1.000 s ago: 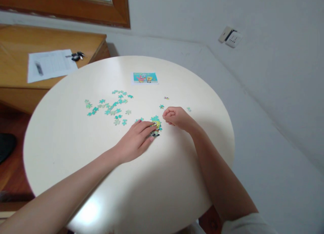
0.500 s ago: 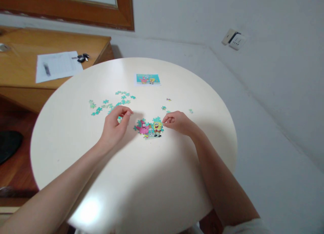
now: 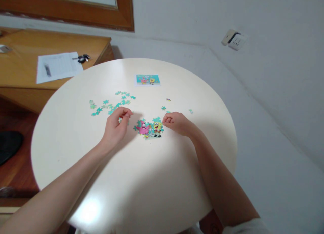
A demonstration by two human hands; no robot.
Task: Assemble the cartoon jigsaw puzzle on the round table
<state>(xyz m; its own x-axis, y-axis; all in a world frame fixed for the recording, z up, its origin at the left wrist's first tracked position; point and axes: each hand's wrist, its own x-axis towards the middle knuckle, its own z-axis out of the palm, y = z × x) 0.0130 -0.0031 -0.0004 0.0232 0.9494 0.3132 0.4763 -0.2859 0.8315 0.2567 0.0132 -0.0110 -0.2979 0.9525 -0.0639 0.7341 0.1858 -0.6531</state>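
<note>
A partly joined cartoon puzzle [image 3: 150, 128] lies mid-table on the round cream table [image 3: 152, 180]. My left hand [image 3: 115, 127] is just left of it, thumb and fingers pinched together over a loose teal piece; whether it grips the piece is unclear. My right hand [image 3: 177, 122] rests curled at the puzzle's right edge, fingers closed near its border. Several loose teal pieces [image 3: 111, 104] are scattered behind my left hand. A small reference picture [image 3: 147, 79] lies farther back.
A few stray pieces [image 3: 167, 104] lie behind my right hand. A wooden desk [image 3: 20, 82] at the left holds a paper sheet [image 3: 58, 66] and keys [image 3: 83, 58]. A white wall with a switch panel [image 3: 234, 39] runs along the right.
My left hand lifted off the joined puzzle and moved left to the loose pieces, pinching there. The puzzle is now uncovered. My right hand barely moved.
</note>
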